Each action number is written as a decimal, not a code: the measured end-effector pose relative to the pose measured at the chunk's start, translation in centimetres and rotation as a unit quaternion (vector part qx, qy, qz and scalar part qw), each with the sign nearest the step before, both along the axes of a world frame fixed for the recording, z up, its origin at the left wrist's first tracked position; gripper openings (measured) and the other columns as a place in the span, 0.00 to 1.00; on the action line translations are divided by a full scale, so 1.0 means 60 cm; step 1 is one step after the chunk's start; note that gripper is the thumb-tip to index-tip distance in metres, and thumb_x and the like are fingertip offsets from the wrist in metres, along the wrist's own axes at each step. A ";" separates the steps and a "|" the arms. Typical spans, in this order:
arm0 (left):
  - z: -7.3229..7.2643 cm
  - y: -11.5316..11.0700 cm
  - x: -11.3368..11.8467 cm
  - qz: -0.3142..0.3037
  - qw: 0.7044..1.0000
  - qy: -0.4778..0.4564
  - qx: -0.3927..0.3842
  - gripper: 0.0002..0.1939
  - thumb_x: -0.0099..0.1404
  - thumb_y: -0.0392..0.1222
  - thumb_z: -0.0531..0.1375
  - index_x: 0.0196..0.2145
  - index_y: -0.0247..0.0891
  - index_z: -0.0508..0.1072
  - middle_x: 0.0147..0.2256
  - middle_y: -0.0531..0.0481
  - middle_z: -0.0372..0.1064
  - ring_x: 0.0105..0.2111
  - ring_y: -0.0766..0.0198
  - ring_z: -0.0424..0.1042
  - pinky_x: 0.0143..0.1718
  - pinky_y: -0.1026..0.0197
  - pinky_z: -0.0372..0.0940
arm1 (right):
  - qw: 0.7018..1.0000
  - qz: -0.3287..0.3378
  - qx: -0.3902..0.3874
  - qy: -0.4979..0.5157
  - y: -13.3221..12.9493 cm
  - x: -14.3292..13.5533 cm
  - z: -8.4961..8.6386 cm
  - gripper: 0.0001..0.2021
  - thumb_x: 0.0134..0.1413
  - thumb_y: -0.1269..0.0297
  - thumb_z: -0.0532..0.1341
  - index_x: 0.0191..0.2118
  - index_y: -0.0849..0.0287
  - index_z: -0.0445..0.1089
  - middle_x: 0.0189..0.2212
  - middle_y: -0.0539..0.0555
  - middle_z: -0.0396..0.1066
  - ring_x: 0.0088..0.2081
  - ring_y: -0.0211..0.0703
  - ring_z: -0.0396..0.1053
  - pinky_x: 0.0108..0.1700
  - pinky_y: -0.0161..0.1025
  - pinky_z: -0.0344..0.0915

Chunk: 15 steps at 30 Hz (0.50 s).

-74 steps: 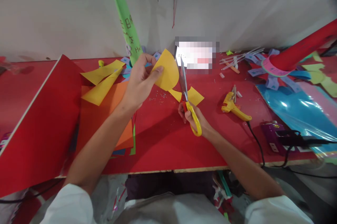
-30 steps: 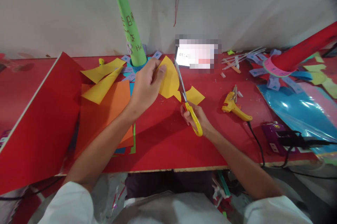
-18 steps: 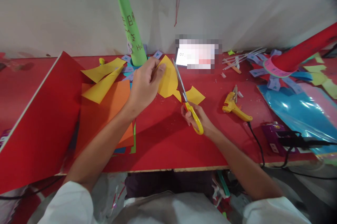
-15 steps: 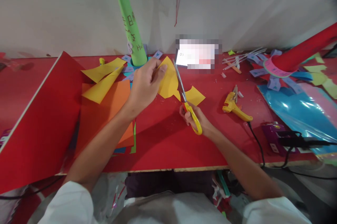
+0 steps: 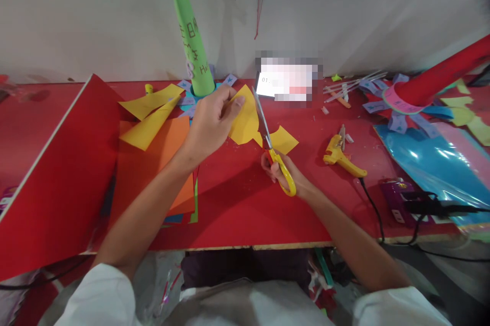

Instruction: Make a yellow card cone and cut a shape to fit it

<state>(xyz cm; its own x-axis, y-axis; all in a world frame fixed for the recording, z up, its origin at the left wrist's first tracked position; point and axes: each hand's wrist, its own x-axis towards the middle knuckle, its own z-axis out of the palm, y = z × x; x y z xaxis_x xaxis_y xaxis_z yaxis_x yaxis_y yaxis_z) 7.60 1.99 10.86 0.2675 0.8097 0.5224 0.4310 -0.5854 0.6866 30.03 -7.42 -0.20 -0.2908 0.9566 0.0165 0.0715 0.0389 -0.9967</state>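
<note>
My left hand pinches a yellow paper piece between thumb and fingers, above the red table. The paper has a rounded lower left edge and a pointed top. My right hand grips yellow-handled scissors, their blades pointing up and away along the paper's right edge. A yellow offcut lies just behind my right hand. More yellow paper strips rest to the left, partly over orange sheets.
A green paper tube stands behind my left hand. A lit screen leans at the wall. On the right are a yellow glue gun, a purple box and a red tube. A large red board rises at left.
The scissor blades have drawn closer together at the paper's right edge. Both hands keep nearly the same places and grips.
</note>
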 end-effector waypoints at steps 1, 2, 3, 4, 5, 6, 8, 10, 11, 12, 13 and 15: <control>0.001 0.000 0.001 -0.006 1.000 0.004 0.000 0.19 0.79 0.48 0.62 0.30 0.42 0.63 0.24 0.57 0.51 0.24 0.66 0.53 0.28 0.58 0.52 | 1.000 0.004 -0.002 0.002 0.000 0.000 -0.002 0.39 0.53 0.15 0.59 0.35 0.53 0.63 0.26 0.46 0.57 0.26 0.37 0.54 0.24 0.37 0.54; 0.001 -0.001 0.001 -0.011 1.000 0.007 0.000 0.19 0.79 0.47 0.62 0.30 0.42 0.63 0.24 0.57 0.52 0.24 0.66 0.53 0.28 0.57 0.52 | 1.000 0.006 -0.005 0.003 -0.001 0.000 -0.002 0.39 0.53 0.15 0.59 0.35 0.53 0.64 0.26 0.46 0.57 0.26 0.37 0.54 0.24 0.37 0.54; 0.002 -0.001 0.002 -0.016 1.000 0.009 0.000 0.19 0.79 0.46 0.63 0.30 0.42 0.63 0.24 0.57 0.52 0.24 0.66 0.53 0.28 0.57 0.52 | 1.000 0.003 -0.006 0.003 -0.001 0.000 -0.001 0.39 0.53 0.15 0.59 0.35 0.53 0.64 0.26 0.46 0.58 0.26 0.37 0.54 0.24 0.37 0.53; 0.002 -0.001 0.003 -0.019 1.000 0.010 -0.001 0.19 0.78 0.46 0.63 0.30 0.42 0.63 0.24 0.57 0.52 0.24 0.66 0.53 0.28 0.57 0.51 | 1.000 -0.003 -0.007 0.003 -0.001 0.000 0.002 0.39 0.53 0.15 0.59 0.34 0.53 0.63 0.26 0.47 0.57 0.26 0.37 0.53 0.24 0.37 0.53; 0.001 -0.001 0.003 -0.021 1.000 0.009 -0.003 0.19 0.78 0.46 0.63 0.30 0.42 0.63 0.24 0.57 0.52 0.24 0.66 0.53 0.28 0.57 0.51 | 1.000 -0.010 -0.006 0.001 -0.001 0.000 0.007 0.39 0.52 0.15 0.59 0.33 0.53 0.63 0.25 0.47 0.57 0.26 0.37 0.53 0.24 0.37 0.53; 0.001 -0.001 0.004 -0.022 1.000 0.006 -0.006 0.19 0.78 0.47 0.63 0.30 0.42 0.64 0.24 0.57 0.53 0.24 0.66 0.52 0.28 0.57 0.51 | 1.000 -0.016 -0.006 -0.004 -0.001 0.000 0.012 0.40 0.50 0.14 0.59 0.32 0.53 0.62 0.25 0.47 0.57 0.26 0.37 0.53 0.24 0.37 0.52; 0.001 -0.001 0.004 -0.022 1.000 0.002 -0.012 0.20 0.79 0.49 0.63 0.30 0.42 0.64 0.24 0.57 0.53 0.24 0.66 0.52 0.28 0.57 0.51 | 1.000 -0.023 -0.006 -0.020 0.000 0.000 0.022 0.40 0.49 0.14 0.61 0.30 0.53 0.61 0.25 0.46 0.56 0.25 0.37 0.53 0.24 0.38 0.51; 0.004 -0.002 0.003 -0.018 1.000 0.002 -0.016 0.20 0.79 0.51 0.63 0.30 0.42 0.65 0.24 0.57 0.53 0.24 0.66 0.52 0.28 0.57 0.51 | 0.999 -0.027 -0.008 -0.033 0.000 0.000 0.029 0.40 0.48 0.14 0.61 0.29 0.52 0.60 0.24 0.46 0.55 0.25 0.37 0.52 0.24 0.38 0.51; 0.005 -0.003 0.003 -0.017 1.000 0.004 -0.018 0.20 0.79 0.51 0.63 0.30 0.42 0.65 0.24 0.57 0.53 0.23 0.66 0.53 0.27 0.57 0.51 | 0.999 -0.027 -0.010 -0.036 0.000 0.000 0.030 0.40 0.49 0.14 0.61 0.29 0.52 0.60 0.24 0.46 0.55 0.25 0.38 0.52 0.24 0.38 0.51; 0.008 -0.003 0.002 -0.017 1.000 0.007 -0.020 0.20 0.78 0.51 0.63 0.29 0.42 0.65 0.24 0.57 0.53 0.23 0.66 0.53 0.27 0.57 0.51 | 0.999 -0.026 -0.011 -0.037 0.000 0.000 0.029 0.39 0.49 0.14 0.61 0.30 0.52 0.60 0.25 0.46 0.56 0.25 0.38 0.52 0.24 0.38 0.51; 0.010 -0.004 0.002 -0.018 0.999 0.011 -0.024 0.20 0.78 0.50 0.63 0.29 0.42 0.65 0.23 0.57 0.52 0.23 0.66 0.53 0.27 0.57 0.51 | 0.999 -0.024 -0.010 -0.035 0.000 0.000 0.027 0.40 0.49 0.14 0.60 0.31 0.52 0.61 0.25 0.46 0.56 0.26 0.38 0.52 0.24 0.38 0.52; 0.014 -0.004 0.000 -0.025 0.999 0.022 -0.032 0.20 0.78 0.49 0.64 0.29 0.42 0.64 0.23 0.57 0.51 0.23 0.65 0.54 0.27 0.57 0.52 | 0.999 -0.014 -0.007 -0.030 0.000 0.000 0.021 0.40 0.50 0.14 0.59 0.33 0.52 0.62 0.26 0.46 0.57 0.26 0.38 0.53 0.24 0.38 0.52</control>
<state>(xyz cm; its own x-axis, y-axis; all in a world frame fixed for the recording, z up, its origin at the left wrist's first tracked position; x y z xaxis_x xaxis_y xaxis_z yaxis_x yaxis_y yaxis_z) 7.62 1.73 11.70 0.3294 0.8262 0.4570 0.4330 -0.5623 0.7045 30.05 -7.44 1.07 -0.2635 0.9646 -0.0129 0.1326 0.0230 -0.9909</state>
